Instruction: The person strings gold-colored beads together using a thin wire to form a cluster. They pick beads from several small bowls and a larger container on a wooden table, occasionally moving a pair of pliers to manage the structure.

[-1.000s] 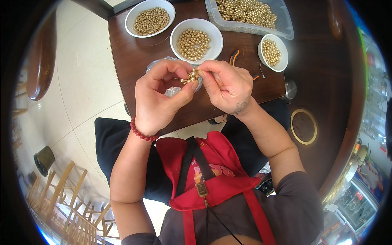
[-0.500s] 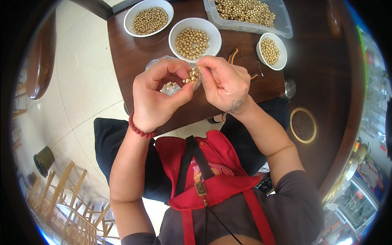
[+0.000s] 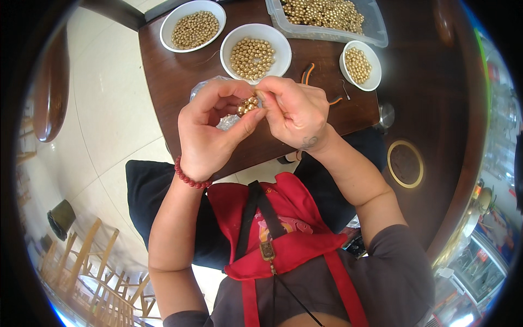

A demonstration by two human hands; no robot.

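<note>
A small cluster of shiny gold beads sits between the thumb and fingers of my left hand, which is closed around it. Right beside it, my right hand pinches with thumb and forefinger at the cluster's edge; what lies in that pinch is too small to make out. Behind my left hand some clear plastic bag shows on the table, partly hidden. Just beyond my hands stands a white bowl of gold beads.
The dark wooden table also carries a far-left white bowl of smaller beads, a clear plastic bin full of beads and a small white bowl of beads. Orange-handled pliers and a thin metal hook lie to the right.
The bead cluster has turned in my left hand, and both hands have shifted slightly left. My right hand stays pinched close to the cluster.
</note>
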